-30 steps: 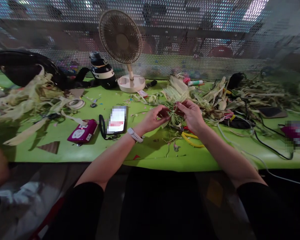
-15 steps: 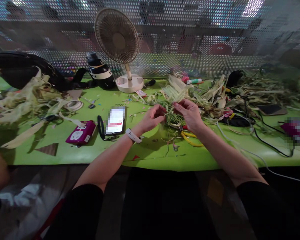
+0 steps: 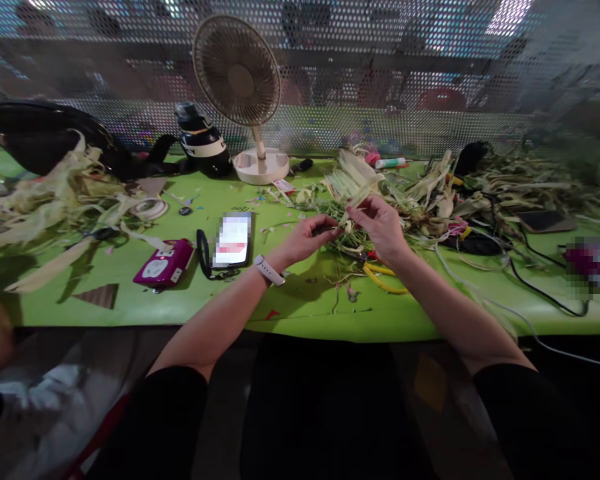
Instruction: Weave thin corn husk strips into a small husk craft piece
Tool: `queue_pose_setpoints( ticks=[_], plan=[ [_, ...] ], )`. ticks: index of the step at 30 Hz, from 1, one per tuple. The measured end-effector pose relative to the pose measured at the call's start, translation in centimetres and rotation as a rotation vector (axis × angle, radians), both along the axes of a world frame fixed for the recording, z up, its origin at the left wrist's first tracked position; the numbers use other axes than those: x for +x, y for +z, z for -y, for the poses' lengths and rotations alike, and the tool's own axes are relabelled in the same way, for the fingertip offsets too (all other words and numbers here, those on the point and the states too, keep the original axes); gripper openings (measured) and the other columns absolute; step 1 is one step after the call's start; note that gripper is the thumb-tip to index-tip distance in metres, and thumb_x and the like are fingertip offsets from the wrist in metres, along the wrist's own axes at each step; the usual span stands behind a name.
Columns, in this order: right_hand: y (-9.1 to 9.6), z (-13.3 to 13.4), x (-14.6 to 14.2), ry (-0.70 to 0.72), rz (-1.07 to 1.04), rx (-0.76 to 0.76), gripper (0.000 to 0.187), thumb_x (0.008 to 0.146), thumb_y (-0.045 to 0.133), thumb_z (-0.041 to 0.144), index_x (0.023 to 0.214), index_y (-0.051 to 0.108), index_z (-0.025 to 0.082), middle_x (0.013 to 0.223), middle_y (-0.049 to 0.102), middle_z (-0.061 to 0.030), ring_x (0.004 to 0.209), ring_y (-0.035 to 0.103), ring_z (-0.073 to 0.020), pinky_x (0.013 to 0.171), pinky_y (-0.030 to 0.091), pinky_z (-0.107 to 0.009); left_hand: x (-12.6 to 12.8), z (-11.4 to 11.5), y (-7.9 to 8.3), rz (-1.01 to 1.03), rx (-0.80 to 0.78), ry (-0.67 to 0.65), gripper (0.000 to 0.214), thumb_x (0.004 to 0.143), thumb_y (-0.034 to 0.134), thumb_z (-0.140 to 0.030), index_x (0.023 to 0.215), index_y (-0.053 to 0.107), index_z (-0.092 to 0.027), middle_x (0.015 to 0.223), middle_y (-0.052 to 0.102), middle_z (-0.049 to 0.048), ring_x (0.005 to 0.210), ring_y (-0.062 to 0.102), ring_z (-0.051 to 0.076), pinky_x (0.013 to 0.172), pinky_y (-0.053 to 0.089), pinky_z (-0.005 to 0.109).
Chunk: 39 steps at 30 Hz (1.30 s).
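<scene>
Over a tangle of thin green stems and fibres (image 3: 347, 239), my two hands come close together. My right hand (image 3: 381, 230) pinches a small pale strip of corn husk (image 3: 345, 219) between thumb and fingers. My left hand (image 3: 310, 240), with a white band at the wrist, has its thumb and fingertips brought together at the left end of that strip. Just what lies between the left fingertips is too small to make out. Behind the hands, pale corn husks (image 3: 356, 175) lie in a loose heap. A yellow-handled tool (image 3: 384, 285) rests below my right hand.
Left of my hands lie a phone (image 3: 233, 240), a purple box with sockets (image 3: 164, 263) and a roll of tape (image 3: 150, 209). A fan (image 3: 261, 167) and a black bottle (image 3: 205, 150) stand behind. More husks (image 3: 65, 177) spread far left; cables (image 3: 540, 287) run right.
My left hand has moved slightly right, its fingers closing toward the right hand. A pale husk strip now shows between the hands.
</scene>
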State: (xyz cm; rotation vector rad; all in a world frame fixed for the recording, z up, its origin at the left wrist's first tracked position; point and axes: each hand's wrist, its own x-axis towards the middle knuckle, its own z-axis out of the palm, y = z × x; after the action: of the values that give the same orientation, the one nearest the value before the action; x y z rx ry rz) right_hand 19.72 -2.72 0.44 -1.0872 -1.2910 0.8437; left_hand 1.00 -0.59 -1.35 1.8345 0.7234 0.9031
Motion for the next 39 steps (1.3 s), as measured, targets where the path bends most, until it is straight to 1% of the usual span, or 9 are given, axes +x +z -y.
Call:
queue_pose_setpoints(
  ticks=[3,5,11,14,17,21,28,32,39],
  plan=[
    [0.6,-0.3,0.9,-0.125,0.034,0.098,0.034,0.074,0.076,0.051,0.09,0.061,0.025,0.081,0.06,-0.0005,0.07,0.054,-0.0134,0.063,0.047,-0.03,-0.5,-0.9,-0.1,0.057,-0.091,0.04,0.033,0.082,0.071,-0.047,0.095,0.068,-0.017,0.093,0.072,0.0045,0.081,0.061,0.012,0.076,0.05,0.028],
    [1.0,-0.2,1.3,-0.126,0.079,0.133,0.027,0.079,0.071,0.048,0.091,0.062,0.025,0.079,0.06,-0.0007,0.068,0.053,-0.0142,0.063,0.047,-0.031,-0.8,-1.4,-0.3,0.083,-0.177,0.059,0.03,0.082,0.072,-0.044,0.095,0.069,-0.017,0.093,0.073,0.0041,0.077,0.06,0.011,0.072,0.048,0.027],
    [1.4,0.8,0.9,0.128,0.527,0.082,0.01,0.078,0.067,0.031,0.077,0.069,0.021,0.081,0.066,-0.0043,0.071,0.056,-0.0166,0.07,0.046,-0.035,-1.2,-1.9,-0.4,0.138,-0.32,0.081,0.028,0.077,0.077,-0.042,0.092,0.074,-0.019,0.087,0.073,0.0033,0.068,0.056,0.01,0.061,0.042,0.024],
    [1.1,0.8,0.7,0.202,0.581,-0.02,0.013,0.078,0.065,0.029,0.086,0.07,0.02,0.075,0.066,-0.0019,0.065,0.053,-0.0146,0.068,0.043,-0.033,-1.1,-1.8,-0.3,0.159,-0.325,0.067,0.028,0.074,0.079,-0.041,0.092,0.075,-0.019,0.086,0.074,0.0033,0.065,0.053,0.009,0.058,0.04,0.024],
    [0.7,0.4,0.8,0.235,0.598,-0.049,0.011,0.076,0.065,0.026,0.084,0.068,0.02,0.071,0.064,-0.0001,0.061,0.051,-0.0133,0.066,0.042,-0.032,-1.1,-1.6,0.0,0.152,-0.312,0.042,0.023,0.077,0.077,-0.038,0.092,0.076,-0.02,0.086,0.074,0.0033,0.063,0.051,0.009,0.057,0.039,0.024],
    [0.3,0.1,0.9,0.29,0.563,-0.061,0.009,0.079,0.06,0.027,0.083,0.065,0.02,0.071,0.065,0.0001,0.058,0.053,-0.0132,0.062,0.041,-0.031,-1.1,-1.4,0.2,0.101,-0.258,0.019,0.019,0.084,0.069,-0.034,0.094,0.075,-0.019,0.09,0.075,0.0047,0.068,0.057,0.01,0.061,0.043,0.025],
    [0.5,0.0,1.1,0.249,0.61,0.055,0.011,0.081,0.062,0.029,0.081,0.068,0.019,0.073,0.067,-0.0014,0.063,0.05,-0.0135,0.064,0.039,-0.03,-1.2,-1.9,-0.5,0.102,-0.149,0.015,0.029,0.084,0.071,-0.04,0.102,0.071,-0.017,0.1,0.075,0.0074,0.089,0.066,0.014,0.083,0.053,0.031],
    [0.7,0.1,1.1,0.272,0.645,0.05,0.012,0.083,0.062,0.029,0.08,0.069,0.019,0.072,0.065,-0.0015,0.065,0.05,-0.0145,0.065,0.038,-0.03,-1.0,-1.9,-0.8,0.034,-0.017,0.048,0.03,0.087,0.067,-0.042,0.101,0.068,-0.015,0.095,0.075,0.0076,0.086,0.067,0.015,0.084,0.054,0.032],
    [0.5,0.0,0.9,0.279,0.646,-0.032,0.013,0.084,0.06,0.028,0.08,0.067,0.018,0.065,0.057,0.0012,0.062,0.045,-0.0133,0.064,0.034,-0.03,-0.6,-0.7,0.0,-0.13,0.262,0.178,0.015,0.093,0.057,-0.026,0.098,0.068,-0.016,0.092,0.075,0.0061,0.088,0.067,0.017,0.087,0.052,0.033]
  ],
)
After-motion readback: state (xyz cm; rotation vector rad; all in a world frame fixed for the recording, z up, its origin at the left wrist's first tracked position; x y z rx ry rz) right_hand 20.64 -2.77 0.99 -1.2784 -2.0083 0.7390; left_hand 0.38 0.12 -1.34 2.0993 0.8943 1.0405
